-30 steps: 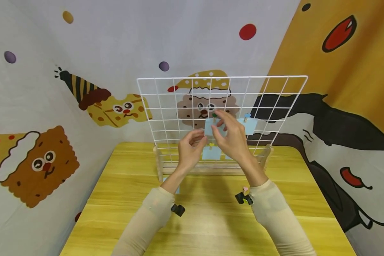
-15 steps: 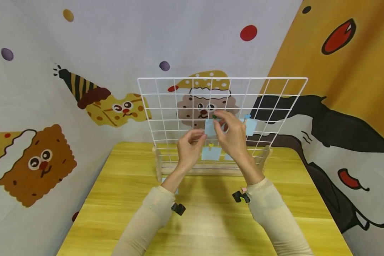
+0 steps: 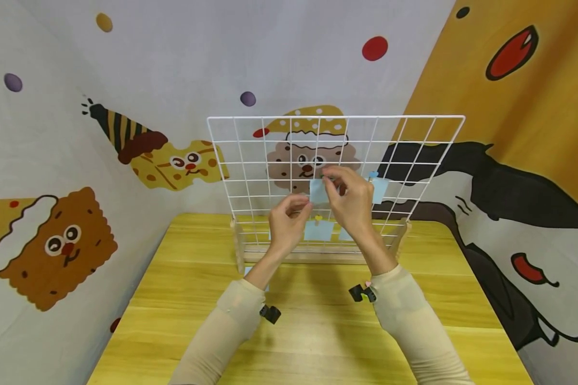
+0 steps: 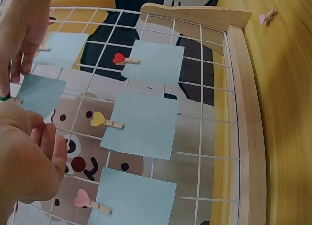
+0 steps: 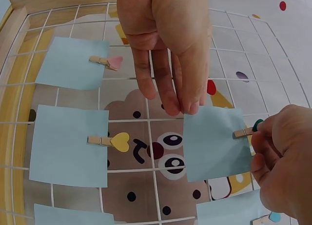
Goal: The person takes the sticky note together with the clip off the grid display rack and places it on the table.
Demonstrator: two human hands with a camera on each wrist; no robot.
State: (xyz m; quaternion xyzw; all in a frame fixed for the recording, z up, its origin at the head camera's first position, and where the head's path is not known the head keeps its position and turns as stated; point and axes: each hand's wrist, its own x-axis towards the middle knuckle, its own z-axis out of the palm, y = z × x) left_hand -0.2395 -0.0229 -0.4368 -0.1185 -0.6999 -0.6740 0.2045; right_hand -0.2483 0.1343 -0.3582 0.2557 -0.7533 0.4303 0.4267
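A light-blue paper note [image 5: 217,144] hangs on the white wire grid [image 3: 289,116]. My left hand [image 3: 287,220] pinches one corner of it between thumb and fingertips, as the right wrist view shows. At the opposite edge sits a small wooden clothespin [image 5: 243,132] with a green heart. My right hand [image 3: 350,200] pinches this clothespin by its heart end; its fingertips partly cover the heart. Below, in the head view, another blue note [image 3: 318,231] hangs from a yellow-heart clothespin [image 4: 107,121]. Pink-heart [image 4: 90,200] and red-heart [image 4: 122,59] clothespins hold notes on either side of that one.
The grid stands in a wooden base [image 3: 313,258] on a wood-grain table [image 3: 298,331]. One more blue note [image 3: 378,190] hangs right of my right hand. On the table lie a loose pink-heart clothespin [image 4: 268,17] and a blue paper [image 3: 248,271], partly behind the left forearm.
My right thumb and fingers have closed in on the green-heart clothespin, covering more of it. My left hand stays at the note's corner.
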